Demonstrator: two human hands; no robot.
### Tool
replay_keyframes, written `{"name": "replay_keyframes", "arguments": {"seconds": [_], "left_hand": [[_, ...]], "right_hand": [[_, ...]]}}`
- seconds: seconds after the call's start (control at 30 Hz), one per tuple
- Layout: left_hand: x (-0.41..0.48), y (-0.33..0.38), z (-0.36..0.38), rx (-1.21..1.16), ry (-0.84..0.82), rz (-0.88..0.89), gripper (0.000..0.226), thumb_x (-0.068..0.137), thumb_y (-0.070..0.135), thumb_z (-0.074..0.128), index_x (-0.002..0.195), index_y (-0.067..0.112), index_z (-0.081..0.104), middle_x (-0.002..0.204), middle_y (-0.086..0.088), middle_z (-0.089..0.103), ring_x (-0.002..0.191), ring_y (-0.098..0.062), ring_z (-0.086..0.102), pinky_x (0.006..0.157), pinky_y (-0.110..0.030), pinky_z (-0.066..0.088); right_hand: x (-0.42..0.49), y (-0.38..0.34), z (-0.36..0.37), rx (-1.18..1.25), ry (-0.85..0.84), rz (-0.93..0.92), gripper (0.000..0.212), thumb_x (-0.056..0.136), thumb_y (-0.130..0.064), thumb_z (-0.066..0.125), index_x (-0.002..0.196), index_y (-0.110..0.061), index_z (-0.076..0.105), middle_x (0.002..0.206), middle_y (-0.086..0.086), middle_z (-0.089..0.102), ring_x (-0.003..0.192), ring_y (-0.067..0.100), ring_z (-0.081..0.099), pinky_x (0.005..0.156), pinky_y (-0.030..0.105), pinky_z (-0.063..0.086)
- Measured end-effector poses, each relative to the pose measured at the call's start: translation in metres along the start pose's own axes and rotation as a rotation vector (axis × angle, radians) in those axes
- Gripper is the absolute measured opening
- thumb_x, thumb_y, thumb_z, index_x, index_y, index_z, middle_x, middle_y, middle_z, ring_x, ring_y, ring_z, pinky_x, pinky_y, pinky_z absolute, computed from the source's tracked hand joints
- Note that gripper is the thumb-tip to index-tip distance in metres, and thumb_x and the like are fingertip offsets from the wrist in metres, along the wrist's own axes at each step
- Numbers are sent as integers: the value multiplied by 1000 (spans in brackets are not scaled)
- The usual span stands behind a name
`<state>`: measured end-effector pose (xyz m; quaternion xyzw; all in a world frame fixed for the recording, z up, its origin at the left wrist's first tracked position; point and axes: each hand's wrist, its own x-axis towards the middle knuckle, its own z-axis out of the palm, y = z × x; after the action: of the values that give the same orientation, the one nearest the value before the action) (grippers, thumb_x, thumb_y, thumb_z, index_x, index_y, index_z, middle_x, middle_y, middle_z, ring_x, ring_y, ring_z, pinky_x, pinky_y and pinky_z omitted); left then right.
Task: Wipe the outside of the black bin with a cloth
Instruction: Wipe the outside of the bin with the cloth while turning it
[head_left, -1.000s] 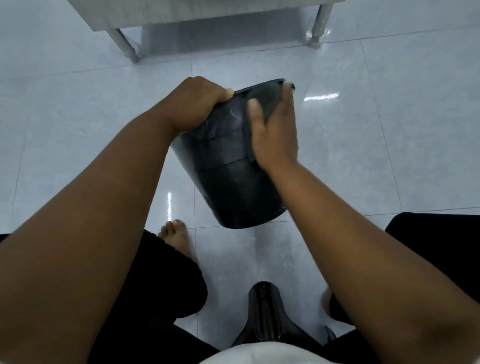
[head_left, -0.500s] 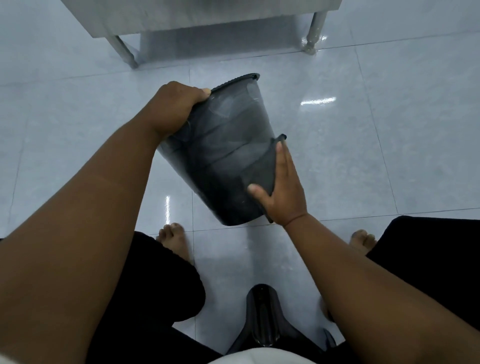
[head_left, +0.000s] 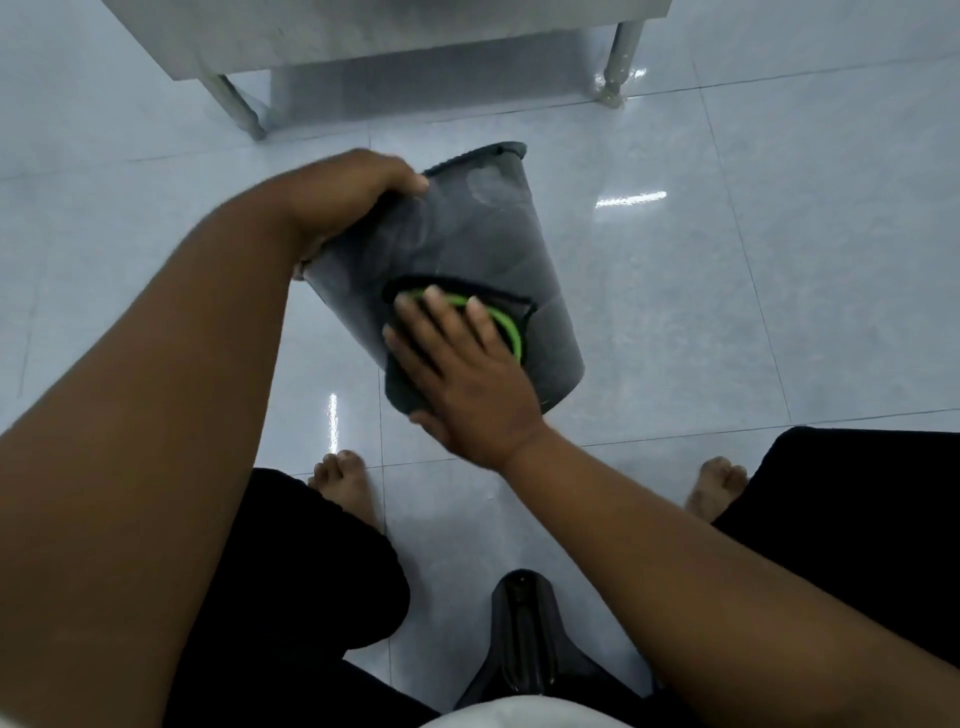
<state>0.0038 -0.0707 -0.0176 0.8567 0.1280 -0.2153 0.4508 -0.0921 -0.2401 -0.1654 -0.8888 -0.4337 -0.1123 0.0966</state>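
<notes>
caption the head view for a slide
Left hand grips the tilted black bin; right hand presses a cloth against its side.

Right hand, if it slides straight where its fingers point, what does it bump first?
Probably the left hand gripping the rim of the black bin; the right hand presses the cloth on its side.

Black legwear (head_left: 291, 597) is worn over both legs, the feet (head_left: 345, 486) are left bare, and a white top (head_left: 519, 716) is glimpsed at the lower edge.
</notes>
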Motion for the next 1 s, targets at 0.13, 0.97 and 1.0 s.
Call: {"name": "replay_keyframes", "arguments": {"seconds": [0.13,0.97,1.0], "left_hand": [[12,8,17,235,100,60,56,94,67,35,86,19,64,78,3,61,72,-12,58,63,-27,40],[5,3,28,267,74,136,72,98,63,30,99,3,71,98,-13,70,93,-25,65,85,-35,48],[5,4,28,250,59,125,70,97,64,30,99,8,72,99,-10,70,95,-23,65,87,-36,47]], "right_hand": [[-28,-11,14,-28,-10,-20,86,90,-41,64,161,-15,25,170,7,18,157,30,9,127,47,-2],[-2,-9,2,-151,-61,-124,68,101,-32,48,162,-13,22,172,5,10,159,29,6,125,46,-12],[3,-5,-3,-131,-32,-90,72,100,-38,51,162,-15,23,171,4,13,158,29,8,125,46,-10]]}}
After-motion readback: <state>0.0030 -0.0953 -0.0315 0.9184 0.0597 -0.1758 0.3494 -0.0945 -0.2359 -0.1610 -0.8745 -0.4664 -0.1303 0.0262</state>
